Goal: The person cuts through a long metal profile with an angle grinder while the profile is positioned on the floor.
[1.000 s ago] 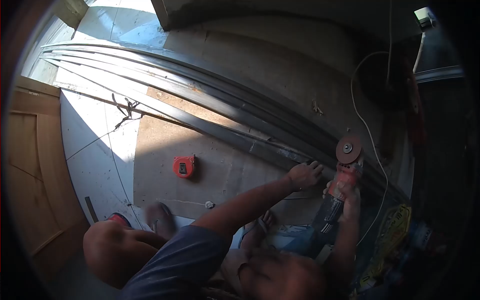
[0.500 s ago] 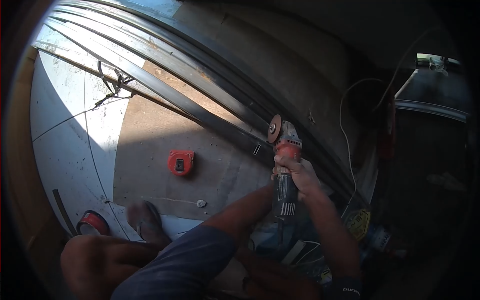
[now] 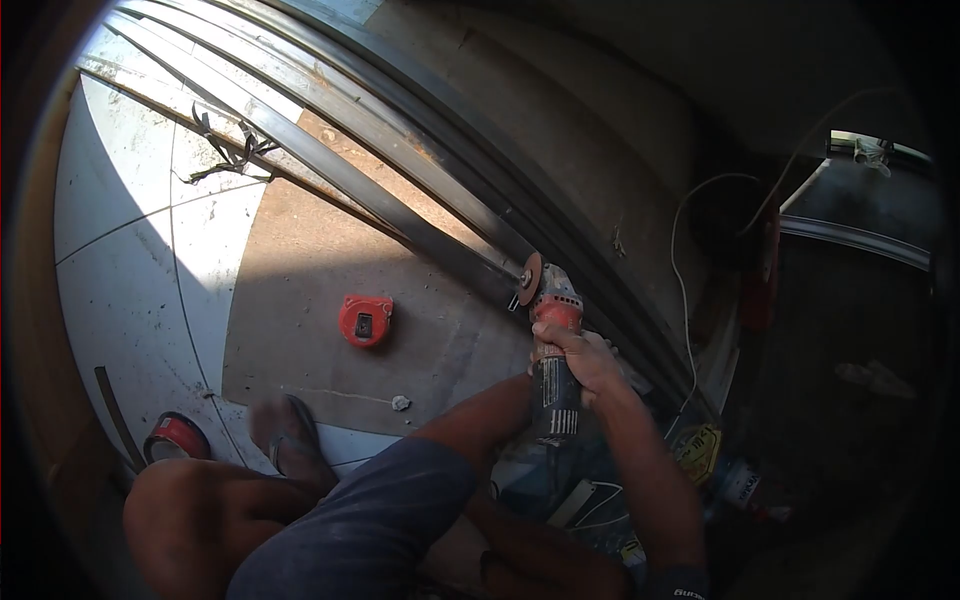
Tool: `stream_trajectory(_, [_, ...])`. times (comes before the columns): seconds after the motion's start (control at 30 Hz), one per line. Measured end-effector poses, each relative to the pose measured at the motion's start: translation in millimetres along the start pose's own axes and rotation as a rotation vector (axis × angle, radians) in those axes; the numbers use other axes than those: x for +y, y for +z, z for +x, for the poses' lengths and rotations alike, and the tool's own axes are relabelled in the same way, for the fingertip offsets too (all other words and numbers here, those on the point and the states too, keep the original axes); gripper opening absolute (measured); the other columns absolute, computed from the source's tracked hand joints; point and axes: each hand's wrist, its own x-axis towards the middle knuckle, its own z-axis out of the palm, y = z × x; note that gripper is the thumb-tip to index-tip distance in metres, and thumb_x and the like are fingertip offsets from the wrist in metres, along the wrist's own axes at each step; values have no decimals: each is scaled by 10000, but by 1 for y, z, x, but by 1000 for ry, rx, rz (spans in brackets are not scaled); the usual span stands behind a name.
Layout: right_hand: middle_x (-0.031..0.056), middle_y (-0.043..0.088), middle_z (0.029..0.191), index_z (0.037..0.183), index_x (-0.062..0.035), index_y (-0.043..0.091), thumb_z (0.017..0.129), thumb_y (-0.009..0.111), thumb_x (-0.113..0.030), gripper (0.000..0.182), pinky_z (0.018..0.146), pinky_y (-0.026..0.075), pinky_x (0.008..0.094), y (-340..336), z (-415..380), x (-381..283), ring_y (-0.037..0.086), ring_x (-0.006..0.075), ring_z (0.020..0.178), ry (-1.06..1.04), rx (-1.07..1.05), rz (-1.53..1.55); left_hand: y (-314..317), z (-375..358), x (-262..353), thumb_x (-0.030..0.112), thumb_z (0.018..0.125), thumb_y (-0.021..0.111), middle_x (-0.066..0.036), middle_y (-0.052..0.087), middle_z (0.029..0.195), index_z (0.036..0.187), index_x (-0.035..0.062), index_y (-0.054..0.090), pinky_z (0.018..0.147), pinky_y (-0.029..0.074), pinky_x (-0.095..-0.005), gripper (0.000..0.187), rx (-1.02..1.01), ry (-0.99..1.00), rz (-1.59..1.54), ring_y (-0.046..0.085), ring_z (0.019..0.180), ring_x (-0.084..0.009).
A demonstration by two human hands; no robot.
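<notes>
My right hand (image 3: 582, 362) is wrapped round the body of a red and black angle grinder (image 3: 557, 385), thumb across its red part. The grinder stands nearly upright in view, its brown disc (image 3: 531, 279) at the top. The disc's edge overlaps the near end of a grey metal bar (image 3: 390, 212), beside a small light-edged rectangle. Whether the disc touches the metal I cannot tell. My left hand is out of view. A bent knee in blue shorts (image 3: 370, 510) lies left of the grinder.
Several long metal profiles (image 3: 400, 130) run diagonally behind the bar. A red tape measure (image 3: 366, 321) rests on the brown board (image 3: 290, 350). Black straps (image 3: 235, 155) lie by the bars. At lower left is a red round container (image 3: 178, 437). A pale cable (image 3: 683, 285) hangs at right.
My right hand has brought the grinder down and left, so its disc now sits closer to the bar's near end. The view has shifted slightly.
</notes>
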Motion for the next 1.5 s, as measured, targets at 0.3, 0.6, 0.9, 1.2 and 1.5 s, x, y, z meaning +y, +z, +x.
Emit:
stream_trajectory(0.3, [111, 654, 726, 980, 20, 596, 870, 770, -259, 347, 572, 588, 373, 4, -9, -9, 681, 236, 595, 18, -42, 71, 3, 2, 0, 198, 909, 595, -105, 638, 1035, 1110, 24, 633, 773, 578, -378, 269, 8, 2, 21, 647, 944, -245])
stream_trajectory(0.6, [127, 660, 733, 988, 34, 600, 869, 764, -269, 365, 568, 589, 372, 4, -6, -10, 682, 245, 594, 42, -41, 39, 9, 10, 1, 213, 908, 599, -106, 635, 1048, 1117, 24, 635, 771, 575, -381, 284, 12, -11, 48, 644, 953, -244])
stream_trajectory(0.9, [136, 670, 752, 1033, 38, 588, 873, 768, -303, 417, 585, 594, 363, -1, 0, -6, 697, 244, 622, 33, -80, 65, 8, 9, 1, 229, 907, 602, -107, 633, 1061, 1123, 24, 638, 769, 572, -384, 300, 3, -24, 89, 641, 963, -243])
stream_trajectory(1.2, [155, 683, 927, 1173, 46, 527, 908, 728, -398, 555, 649, 618, 355, -47, -47, -7, 719, 239, 746, -220, -158, 240, 16, 39, 3, 244, 905, 605, -109, 630, 1074, 1130, 25, 641, 768, 569, -388, 316, -50, 22, 147, 637, 972, -242])
stream_trajectory(1.5, [170, 676, 947, 1226, 33, 504, 935, 684, -423, 570, 717, 616, 386, -106, -95, 43, 718, 258, 784, -401, -157, 397, -1, 38, 19, 255, 873, 605, -95, 591, 1171, 1149, 63, 676, 805, 564, -385, 343, -194, 156, 476, 563, 1139, -257])
